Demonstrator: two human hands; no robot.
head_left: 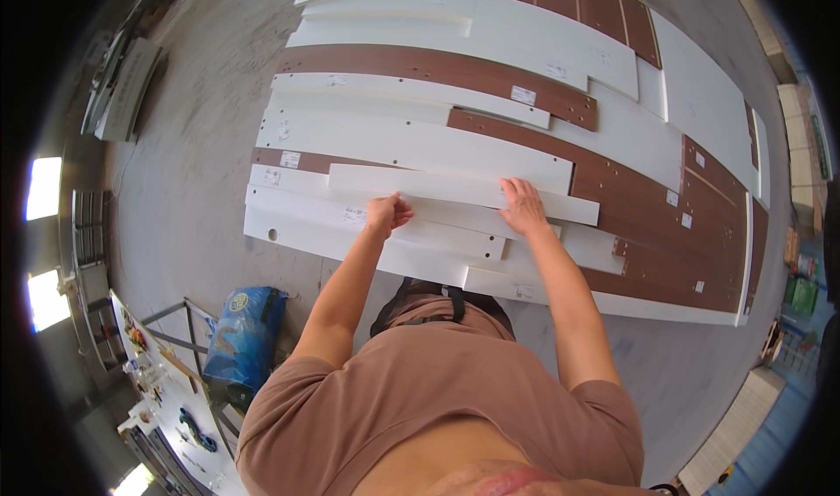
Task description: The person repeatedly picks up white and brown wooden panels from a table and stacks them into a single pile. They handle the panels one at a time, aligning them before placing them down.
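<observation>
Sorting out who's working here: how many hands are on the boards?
2. The left hand grips the near edge of a narrow white board; the right hand rests flat on the same board, further right. None look hidden.

- A narrow white board [464, 188] lies across a spread of flat white and brown panels on the grey floor [184, 199].
- The left hand [386, 213] rests curled at the near edge of that board, left of its middle.
- The right hand [523, 206] lies flat on the same board, fingers spread, right of its middle.
- Beyond the board lie a wider white panel [411, 142] and a long brown panel [437, 67] with small holes.
- Nearer than the board, to its left, a blue bag [243, 334] sits on the floor.
- Left of the bag stands a cluttered bench [166, 408].
</observation>
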